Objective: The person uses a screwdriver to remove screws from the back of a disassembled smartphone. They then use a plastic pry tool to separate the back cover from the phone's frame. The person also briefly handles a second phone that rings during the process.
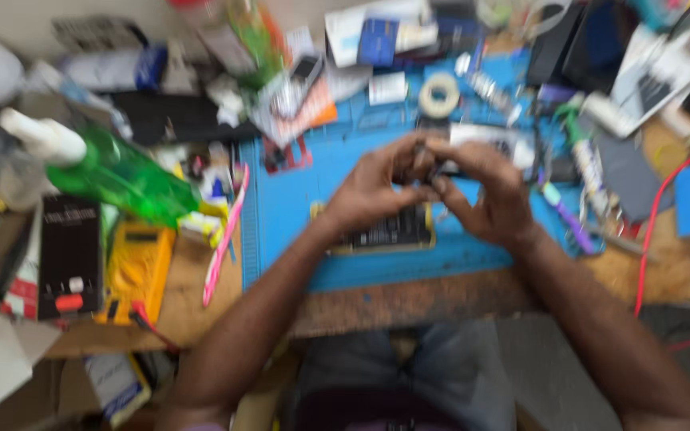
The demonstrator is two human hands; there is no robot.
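Near the middle of the frame, the left hand (373, 187) and right hand (485, 195) pinched one small dark part (425, 166), too blurred to tell which way it pointed.

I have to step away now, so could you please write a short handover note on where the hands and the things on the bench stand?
Left hand and right hand: both raised over the blue mat, fingertips pinched together on a small dark part; the blur hides what it is.
An opened device with a pale frame lies on the mat under the hands.
Tape roll at the mat's far edge; green spray bottle and yellow multimeter to the left.
Done or left: cannot be told from this view.
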